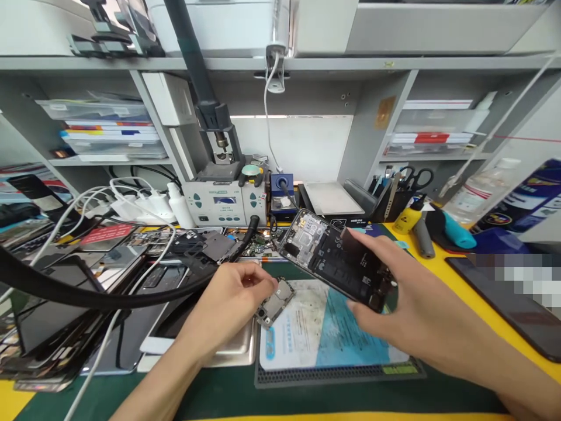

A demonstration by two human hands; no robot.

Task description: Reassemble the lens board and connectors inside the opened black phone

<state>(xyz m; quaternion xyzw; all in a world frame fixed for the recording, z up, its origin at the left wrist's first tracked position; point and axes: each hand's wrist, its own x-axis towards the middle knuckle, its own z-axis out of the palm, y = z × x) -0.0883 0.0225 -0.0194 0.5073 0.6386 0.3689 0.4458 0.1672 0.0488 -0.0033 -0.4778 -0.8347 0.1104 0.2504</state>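
bench [438,257] | blue mat [324,333] | soldering station [224,203] | stacked phones [56,327]

Cluttered repair bench under grey shelving

A grey shelf unit [280,63] spans the top of the frame, its side bays holding stacked paper and boxes [111,131] at upper left and more at upper right. A white back panel [307,140] fills the centre, brightly lit from above. Below it stands a pale station box [224,203], perhaps a soldering unit. The tabletop [442,263] is yellow at right and dark green along the bottom.
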